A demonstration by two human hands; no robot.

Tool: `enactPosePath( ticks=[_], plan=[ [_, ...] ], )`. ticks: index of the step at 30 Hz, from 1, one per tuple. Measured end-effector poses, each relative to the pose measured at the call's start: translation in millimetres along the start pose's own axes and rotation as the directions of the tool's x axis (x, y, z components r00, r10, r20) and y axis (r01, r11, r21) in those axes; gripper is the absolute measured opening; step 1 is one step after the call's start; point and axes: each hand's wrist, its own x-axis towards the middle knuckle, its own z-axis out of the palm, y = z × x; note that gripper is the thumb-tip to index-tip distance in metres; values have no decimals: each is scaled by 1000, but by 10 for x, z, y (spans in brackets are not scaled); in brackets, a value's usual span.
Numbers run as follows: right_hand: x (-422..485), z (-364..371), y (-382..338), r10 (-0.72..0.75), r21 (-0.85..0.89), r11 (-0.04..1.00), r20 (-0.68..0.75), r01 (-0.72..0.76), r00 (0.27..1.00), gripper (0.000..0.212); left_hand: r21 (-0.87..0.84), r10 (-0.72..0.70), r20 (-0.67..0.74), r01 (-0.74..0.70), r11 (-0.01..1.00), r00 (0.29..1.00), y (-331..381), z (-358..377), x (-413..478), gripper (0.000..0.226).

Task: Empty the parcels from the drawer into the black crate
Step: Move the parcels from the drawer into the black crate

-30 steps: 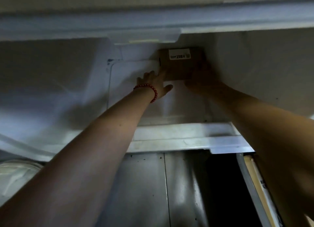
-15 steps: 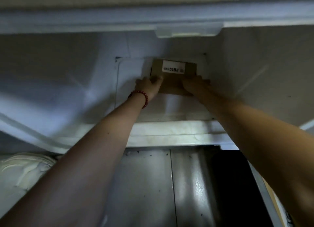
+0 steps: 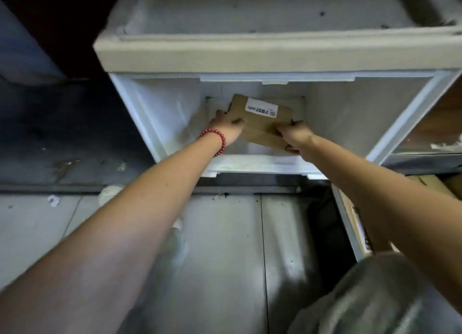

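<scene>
Inside the drawer [image 3: 150,123], toward its front, our left grip [image 3: 226,129] and right grip [image 3: 296,136] each curl round one side of the flat cardboard parcel [image 3: 262,126]. The parcel sits tilted at mid-drawer, its white label [image 3: 261,109] toward the drawer's back. We hold only its near end, so the far end may sag and slide free, or snag on the cabinet frame [image 3: 250,56] over the drawer's back. The black crate is out of view.
</scene>
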Motion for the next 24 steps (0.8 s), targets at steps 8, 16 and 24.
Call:
enactPosePath(
  ticks=[8,16,24],
  plan=[
    [-1297,-565,43,-25,124,992,99,13,995,56,63,130,147,-140,988,981,163,-287,-1222,78],
    [-2209,-730,452,-122,330,932,-103,149,987,52,-128,115,186,-92,987,976,-115,-151,-2038,72],
    [-2286,-588,460,-243,-16,970,-108,243,964,56,-443,12,-38,-28,896,999,-243,-54,-2314,56]
  ],
)
